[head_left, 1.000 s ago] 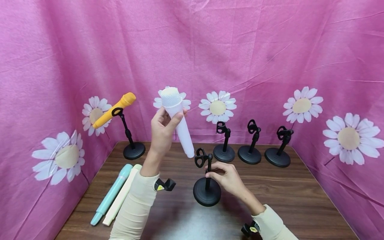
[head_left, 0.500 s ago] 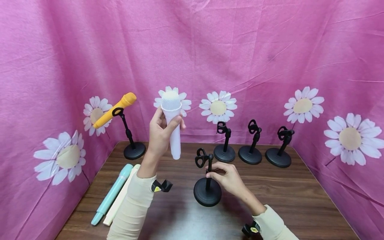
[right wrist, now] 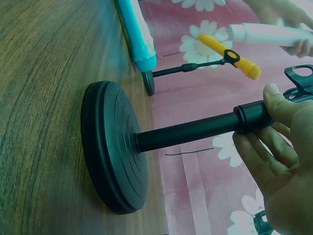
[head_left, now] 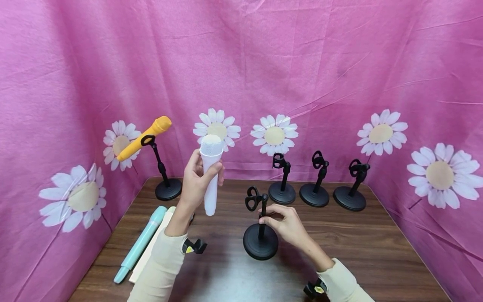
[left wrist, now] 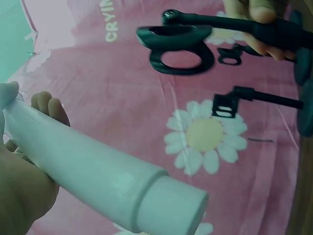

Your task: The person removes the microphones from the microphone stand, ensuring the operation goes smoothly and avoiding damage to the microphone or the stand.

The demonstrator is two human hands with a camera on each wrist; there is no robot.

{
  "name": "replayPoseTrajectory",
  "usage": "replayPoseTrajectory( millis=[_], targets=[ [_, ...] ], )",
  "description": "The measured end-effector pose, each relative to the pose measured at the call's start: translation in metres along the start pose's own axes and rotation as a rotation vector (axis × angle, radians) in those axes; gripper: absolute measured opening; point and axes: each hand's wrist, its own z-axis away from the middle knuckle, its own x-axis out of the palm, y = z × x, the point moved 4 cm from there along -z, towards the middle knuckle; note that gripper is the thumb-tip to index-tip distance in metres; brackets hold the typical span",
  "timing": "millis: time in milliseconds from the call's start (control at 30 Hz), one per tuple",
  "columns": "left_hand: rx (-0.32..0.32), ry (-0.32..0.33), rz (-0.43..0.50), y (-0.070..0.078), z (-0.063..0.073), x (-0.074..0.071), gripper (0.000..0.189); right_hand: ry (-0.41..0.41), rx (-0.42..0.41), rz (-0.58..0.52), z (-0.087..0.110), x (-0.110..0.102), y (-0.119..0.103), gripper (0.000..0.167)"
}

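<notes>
My left hand point(head_left: 196, 182) grips a white microphone point(head_left: 211, 188) around its upper handle, mesh head up. The microphone hangs in the air left of a black microphone stand point(head_left: 260, 242), its lower end pointing down. In the left wrist view the microphone's tail point(left wrist: 171, 205) is apart from the stand's clip point(left wrist: 178, 49). My right hand point(head_left: 284, 222) pinches that stand's pole between thumb and fingers, just below the clip. The stand's round base point(right wrist: 115, 147) sits on the wooden table in the right wrist view.
At the back left, a yellow microphone point(head_left: 143, 139) lies tilted in the clip of another stand point(head_left: 168, 189). A mint microphone point(head_left: 139, 245) and a cream one point(head_left: 151, 251), partly behind my left sleeve, lie at left. Three bare stands point(head_left: 314, 194) line the back right, before a pink curtain point(head_left: 241, 63).
My left hand has moved left and down with the white microphone, which has swung from slanting to nearly upright. My right hand and its stand have stayed in place.
</notes>
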Motion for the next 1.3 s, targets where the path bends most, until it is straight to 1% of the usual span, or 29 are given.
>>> replayPoseTrajectory(
  millis=[133, 233, 467, 667, 800, 933, 1100, 1300],
  targets=[
    [-0.079, 0.03, -0.032, -0.009, 0.009, -0.009, 0.03, 0.003, -0.001, -0.004, 0.001, 0.0, 0.0, 0.023],
    [-0.136, 0.047, -0.074, -0.017, 0.015, -0.015, 0.029, 0.007, -0.001, -0.006, 0.001, 0.0, 0.001, 0.023],
    [-0.25, 0.057, -0.122, -0.035, 0.029, -0.026, 0.026, -0.001, 0.005, -0.023, 0.002, 0.001, 0.003, 0.021],
    [-0.326, 0.033, -0.173, -0.05, 0.04, -0.033, 0.033, 0.005, 0.002, -0.029, 0.002, 0.001, 0.003, 0.021],
    [-0.404, 0.014, -0.239, -0.061, 0.049, -0.039, 0.042, 0.009, -0.001, -0.034, 0.003, 0.001, 0.003, 0.021],
    [-0.481, 0.012, -0.293, -0.071, 0.061, -0.047, 0.047, 0.01, -0.005, -0.031, 0.004, 0.002, 0.002, 0.021],
    [-0.534, 0.014, -0.335, -0.08, 0.072, -0.054, 0.048, 0.015, -0.015, -0.029, 0.003, 0.002, 0.002, 0.021],
    [-0.575, 0.027, -0.431, -0.091, 0.083, -0.064, 0.049, 0.02, -0.016, -0.027, 0.003, 0.002, 0.002, 0.023]
  ],
)
